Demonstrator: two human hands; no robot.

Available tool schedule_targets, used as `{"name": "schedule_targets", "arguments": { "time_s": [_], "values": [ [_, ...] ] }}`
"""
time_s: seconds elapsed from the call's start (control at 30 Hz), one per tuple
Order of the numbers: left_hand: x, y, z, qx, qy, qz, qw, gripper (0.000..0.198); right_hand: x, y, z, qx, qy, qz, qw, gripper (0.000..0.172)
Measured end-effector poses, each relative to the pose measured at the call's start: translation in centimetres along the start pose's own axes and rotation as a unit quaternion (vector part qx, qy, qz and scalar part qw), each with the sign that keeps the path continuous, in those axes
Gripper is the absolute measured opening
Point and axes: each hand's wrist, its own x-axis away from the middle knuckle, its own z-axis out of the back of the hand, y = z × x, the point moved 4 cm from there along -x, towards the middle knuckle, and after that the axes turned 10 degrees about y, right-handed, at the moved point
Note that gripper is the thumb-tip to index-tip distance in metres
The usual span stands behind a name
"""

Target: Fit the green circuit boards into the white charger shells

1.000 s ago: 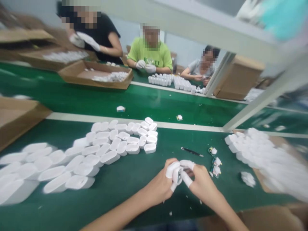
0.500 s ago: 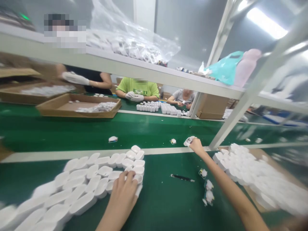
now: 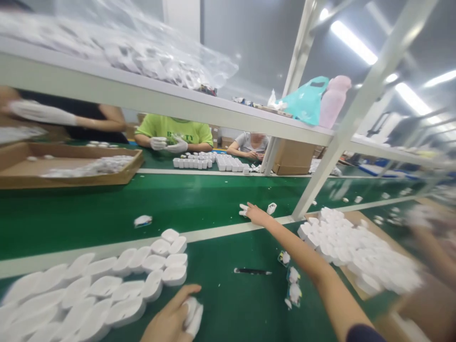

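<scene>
My left hand (image 3: pixel 174 316) is at the lower middle, beside the rows of white plastic casings (image 3: pixel 126 311). Its index finger points out while the others curl round a white casing (image 3: pixel 194 316), partly hidden and blurred. Reaching over the green belt, my right hand (image 3: pixel 255 213) has white-covered fingertips spread apart, with nothing clearly between them. Just right of it a white casing (image 3: pixel 271 208) sits alone on the belt. Black tweezers (image 3: pixel 252 271) lie on the green bench between my arms. Several small circuit boards with white parts (image 3: pixel 294 287) lie near my right forearm.
A slanted metal post (image 3: pixel 320 156) and an overhead shelf (image 3: pixel 199 102) frame the reach. More casings (image 3: pixel 356 251) are heaped on cardboard at right, near a blurred co-worker's arm (image 3: pixel 432 242). Farther left on the belt lies a board (image 3: pixel 143 220). Gloved co-workers sit opposite.
My right hand has let go of the casing, now on the belt, and moved left of it. My left hand has drawn back from the rows with the end casing. The view has shifted right.
</scene>
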Motion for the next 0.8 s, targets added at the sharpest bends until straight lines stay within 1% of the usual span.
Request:
{"name": "schedule_targets", "arguments": {
  "time_s": [0.07,0.13,0.2,0.23,0.3,0.33,0.4,0.5,0.57,0.63,0.7,0.77,0.8],
  "values": [
    [0.4,0.9,-0.8,0.000,-0.020,-0.011,1.000,0.017,-0.7,0.0,-0.7,0.007,-0.040,-0.014,0.999,0.036],
    [0.5,1.7,-1.0,-0.003,-0.049,0.002,0.999,0.021,-0.8,0.4,-0.9,0.010,-0.055,-0.038,0.998,0.037],
    [0.5,1.9,-0.8,-0.008,-0.081,0.033,0.996,0.031,-0.5,1.2,-1.0,0.007,-0.056,-0.065,0.996,0.037],
    [0.5,1.8,-0.7,-0.008,-0.093,0.044,0.995,0.040,-0.2,1.6,-0.9,0.002,-0.054,-0.076,0.996,0.037],
    [0.4,1.5,-0.6,0.001,-0.095,0.048,0.994,0.055,0.3,2.3,-0.6,-0.019,-0.045,-0.088,0.995,0.037],
    [0.4,1.2,-0.6,0.006,-0.084,0.045,0.995,0.057,0.6,2.5,-0.3,-0.035,-0.038,-0.090,0.995,0.037],
    [0.4,0.8,-0.8,0.013,-0.063,0.041,0.997,0.049,1.1,2.8,0.7,-0.078,-0.016,-0.091,0.993,0.037],
    [0.0,1.1,-1.2,0.029,-0.058,0.048,0.997,0.035,1.7,2.6,2.5,-0.161,0.039,-0.089,0.982,0.036],
    [-0.4,2.1,-1.1,0.058,-0.051,0.057,0.995,0.036,2.6,1.8,3.4,-0.229,0.080,-0.084,0.967,0.035],
    [-0.8,3.6,-0.3,0.112,-0.032,0.062,0.991,0.047,4.4,0.1,3.7,-0.306,0.119,-0.075,0.942,0.035],
    [-1.0,5.2,0.5,0.175,-0.043,0.060,0.982,0.052,7.4,-2.4,3.6,-0.386,0.151,-0.062,0.908,0.036],
    [-1.1,6.5,1.5,0.216,-0.040,0.051,0.974,0.054,11.5,-5.5,3.8,-0.458,0.174,-0.048,0.870,0.037],
    [-1.1,7.1,2.1,0.219,-0.033,0.034,0.974,0.055,13.6,-7.1,4.1,-0.488,0.180,-0.041,0.853,0.037]
  ]
}}
